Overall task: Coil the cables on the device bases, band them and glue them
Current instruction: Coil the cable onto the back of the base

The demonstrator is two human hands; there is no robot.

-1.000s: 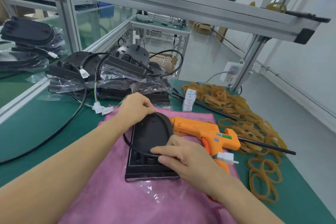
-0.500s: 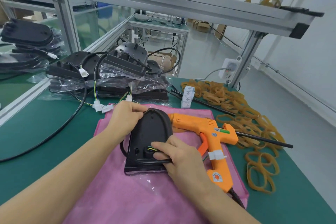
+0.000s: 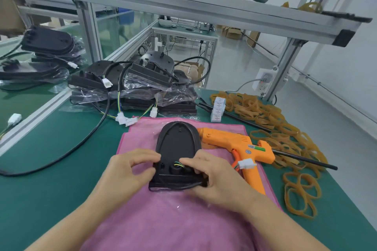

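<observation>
A black oval device base [image 3: 177, 144] lies flat on a pink cloth [image 3: 163, 220]. Its black cable [image 3: 173, 186] runs round the rim and along the near edge. My left hand [image 3: 130, 171] grips the base's near left corner with curled fingers. My right hand [image 3: 212, 177] pinches the cable at the near right corner, fingers curled over it. The cable's white connector [image 3: 247, 163] lies on the orange glue gun [image 3: 238, 146] just right of the base. Thin green and yellow wires [image 3: 179, 164] show at a round hole near my right fingers.
A heap of tan rubber bands [image 3: 281, 128] covers the green table's right side, with a black rod [image 3: 302, 159] across it. Several bagged black bases with cables [image 3: 132, 85] are piled behind the cloth. Small white boxes [image 3: 217, 109] stand nearby. An aluminium frame [image 3: 183, 0] spans overhead.
My left hand slid from the base's far end down to its near left corner. My right hand drew the cable round to the near right corner. The cable now hugs the rim.
</observation>
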